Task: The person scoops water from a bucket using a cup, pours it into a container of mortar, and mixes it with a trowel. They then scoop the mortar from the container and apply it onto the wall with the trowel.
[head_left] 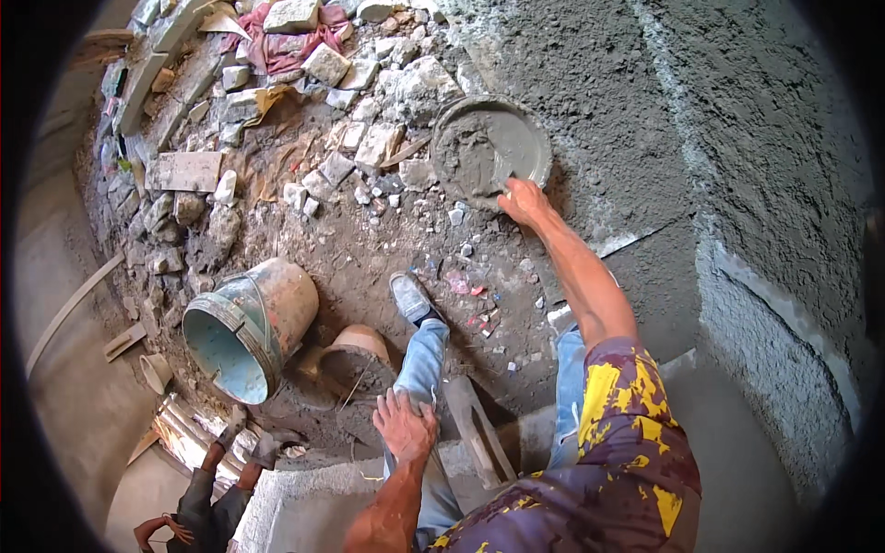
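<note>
A round basin [544, 138] of wet grey mortar [466, 161] sits on the rubble-strewn ground ahead of me, beside the rough wall. My right hand [525, 201] reaches over its near right rim with the fingers curled and pressed together. A small dark bit shows by the fingertips, but I cannot make out what they grip. My left hand [406, 424] lies on my left knee, fingers spread and holding nothing. Left of that knee, a worn bucket [290, 295] lies tipped on its side with its pale blue inside showing. Next to it stands a smaller tub [361, 341] with dark material in it.
Broken stones [378, 143] and a red cloth [281, 46] cover the far left. Wet grey plaster coats the wall [774, 120] at right. A wooden float [477, 433] stands between my legs. Another person [217, 502] is at the lower left, near a small cup [156, 372].
</note>
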{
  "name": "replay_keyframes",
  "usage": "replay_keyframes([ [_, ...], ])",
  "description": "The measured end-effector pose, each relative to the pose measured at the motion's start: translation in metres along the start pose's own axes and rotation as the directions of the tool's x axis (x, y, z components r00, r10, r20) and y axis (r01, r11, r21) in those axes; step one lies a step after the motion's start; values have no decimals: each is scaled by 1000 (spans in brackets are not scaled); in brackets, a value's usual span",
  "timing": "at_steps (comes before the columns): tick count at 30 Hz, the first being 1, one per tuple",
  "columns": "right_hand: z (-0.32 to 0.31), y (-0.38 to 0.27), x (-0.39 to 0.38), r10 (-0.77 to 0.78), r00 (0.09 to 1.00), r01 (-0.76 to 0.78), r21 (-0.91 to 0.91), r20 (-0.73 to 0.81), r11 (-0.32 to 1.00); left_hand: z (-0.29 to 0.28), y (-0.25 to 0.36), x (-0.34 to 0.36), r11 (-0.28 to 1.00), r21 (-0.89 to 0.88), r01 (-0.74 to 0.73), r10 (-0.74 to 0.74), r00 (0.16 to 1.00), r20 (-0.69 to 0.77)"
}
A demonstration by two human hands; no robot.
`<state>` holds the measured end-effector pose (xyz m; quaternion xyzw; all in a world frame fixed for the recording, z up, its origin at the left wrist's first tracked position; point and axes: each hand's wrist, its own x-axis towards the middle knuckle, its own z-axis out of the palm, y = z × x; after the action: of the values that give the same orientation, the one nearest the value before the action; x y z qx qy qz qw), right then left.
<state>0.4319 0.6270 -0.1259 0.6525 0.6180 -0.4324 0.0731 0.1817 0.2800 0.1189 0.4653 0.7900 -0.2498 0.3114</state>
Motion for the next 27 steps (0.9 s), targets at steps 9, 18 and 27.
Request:
replay_keyframes([
  [9,-2,35,-60,38,970,-16,94,-240,995,-5,6,14,997,44,-70,71,997,-24],
  [18,-80,-38,-136,-205,963,243,235,-174,941,15,21,-9,991,111,-79,90,991,-99],
  [27,-224,17,-159,-468,668,-148,719,579,679,63,68,-47,978,201,-57,82,990,-117],
])
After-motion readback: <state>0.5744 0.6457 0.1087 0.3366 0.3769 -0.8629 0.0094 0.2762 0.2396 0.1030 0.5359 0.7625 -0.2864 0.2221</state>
